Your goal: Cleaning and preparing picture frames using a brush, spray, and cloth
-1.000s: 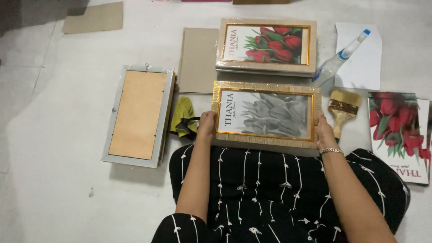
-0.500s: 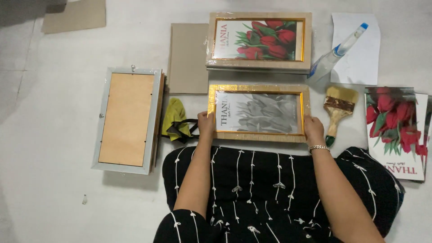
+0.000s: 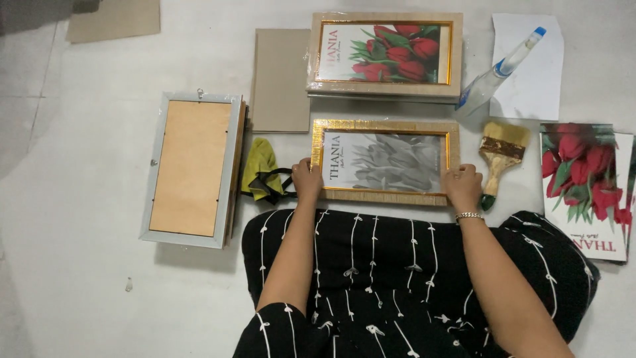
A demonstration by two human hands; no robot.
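On the floor's middle, the gold picture frame [image 3: 385, 161] is gripped at both short ends by left hand [image 3: 307, 180] and right hand [image 3: 463, 187], fingers closed on it; rigid, glass-fronted, likely fragile.

A pale, off-white floor [image 3: 86, 292] filled the view, smooth and lightly scuffed, with faint tile joints showing along the left side. Soft, even light fell from above, and short shadows sat under the things lying about. In the top left corner a darker grey patch [image 3: 33, 13] cut across the floor, and just beside it lay a flat piece of brown cardboard [image 3: 114, 18]. A tiny pale scrap [image 3: 128, 285] lay on the floor at lower left. No walls, furniture or windows came into view.
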